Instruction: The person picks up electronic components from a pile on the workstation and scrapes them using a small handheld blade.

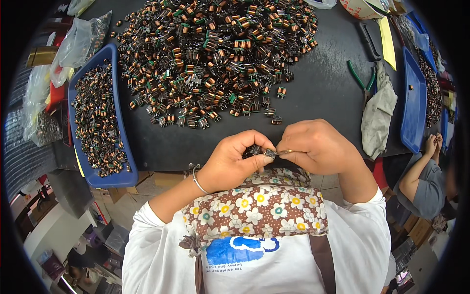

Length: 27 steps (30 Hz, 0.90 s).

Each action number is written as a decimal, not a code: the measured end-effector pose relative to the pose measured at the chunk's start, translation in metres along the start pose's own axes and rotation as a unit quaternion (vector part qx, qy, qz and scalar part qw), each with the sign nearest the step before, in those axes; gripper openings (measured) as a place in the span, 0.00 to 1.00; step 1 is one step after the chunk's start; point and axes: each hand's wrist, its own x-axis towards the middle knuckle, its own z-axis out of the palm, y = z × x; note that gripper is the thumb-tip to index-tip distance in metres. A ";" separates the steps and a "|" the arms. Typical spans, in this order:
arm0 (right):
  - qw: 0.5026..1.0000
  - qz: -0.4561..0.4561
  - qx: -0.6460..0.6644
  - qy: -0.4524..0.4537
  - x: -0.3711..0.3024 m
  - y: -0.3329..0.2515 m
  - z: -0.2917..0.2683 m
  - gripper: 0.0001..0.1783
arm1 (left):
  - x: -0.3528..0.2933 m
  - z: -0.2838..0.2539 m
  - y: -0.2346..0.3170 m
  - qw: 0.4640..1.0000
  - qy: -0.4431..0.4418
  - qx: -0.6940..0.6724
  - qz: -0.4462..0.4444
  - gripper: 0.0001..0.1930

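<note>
In front of my body, my left hand (234,159) pinches a small dark coil component (269,153) between thumb and forefinger. More dark pieces (252,150) sit within its curled fingers. Close beside it, my right hand (317,148) is closed around a thin metal-tipped tool (284,152), whose tip meets or nearly meets the held component. Most of that tool is hidden by my fingers, so its kind is unclear. Beyond both hands lies a large heap of copper-wound coil components (210,59), with a few loose ones at its near edge.
A blue tray (117,105) of similar coils stands at the left, by plastic bags (78,44). On the right lie green-handled pliers (361,78), a grey cloth (379,117), a black-handled tool (368,41) and another blue tray (414,98). Another person's arm (415,179) shows far right.
</note>
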 end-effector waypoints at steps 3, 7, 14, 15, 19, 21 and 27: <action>0.996 0.024 0.033 0.074 0.002 0.005 0.005 0.08 | 0.001 -0.007 0.003 0.986 -0.036 -0.133 -0.099 0.06; 0.969 0.090 -0.060 0.222 0.010 0.015 0.021 0.10 | 0.001 -0.014 0.001 0.948 -0.063 -0.301 -0.084 0.05; 0.971 0.092 0.047 0.213 0.008 0.019 0.024 0.08 | 0.002 -0.013 0.000 0.948 0.007 -0.288 -0.138 0.07; 0.968 0.094 0.075 0.219 0.008 0.016 0.023 0.08 | 0.003 -0.009 0.005 0.958 0.054 -0.223 -0.175 0.07; 0.960 0.082 0.129 0.234 0.010 0.007 0.028 0.08 | 0.008 0.000 0.006 0.977 0.094 -0.157 -0.112 0.09; 0.962 0.069 0.132 0.229 0.012 0.005 0.027 0.08 | 0.009 0.001 0.006 0.976 0.093 -0.151 -0.123 0.09; 0.956 0.041 -0.054 0.287 0.020 0.020 0.027 0.11 | 0.007 0.002 0.004 0.983 0.104 -0.116 -0.101 0.09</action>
